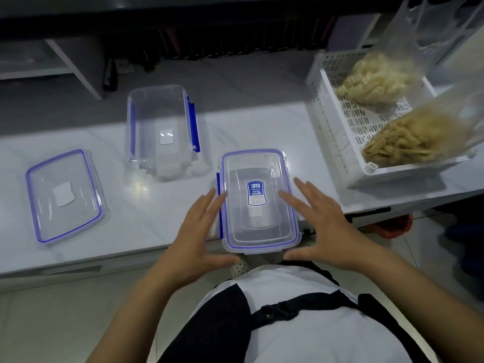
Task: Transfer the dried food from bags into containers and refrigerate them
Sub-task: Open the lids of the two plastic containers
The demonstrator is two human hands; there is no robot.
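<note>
Hands spread either side of the lidded box, both of them holding nothing.

Counted on my glossy white table (146,195): two clear plastic containers with blue clips, one loose clear lid with a blue seal (65,196), one white perforated plastic basket (340,137), and two clear plastic bags of pale dried food. My left hand (199,231) lies flat with fingers straight, fingertips at the left edge of the closed clear container with the blue label (258,199); my right hand (322,221) mirrors it just beside the right edge, thumb near the front corner. The open empty container (162,127) stands farther back, left of centre. One bag (377,79) and the other bag (416,137) rest in the basket, far right, well apart from both hands.
</note>
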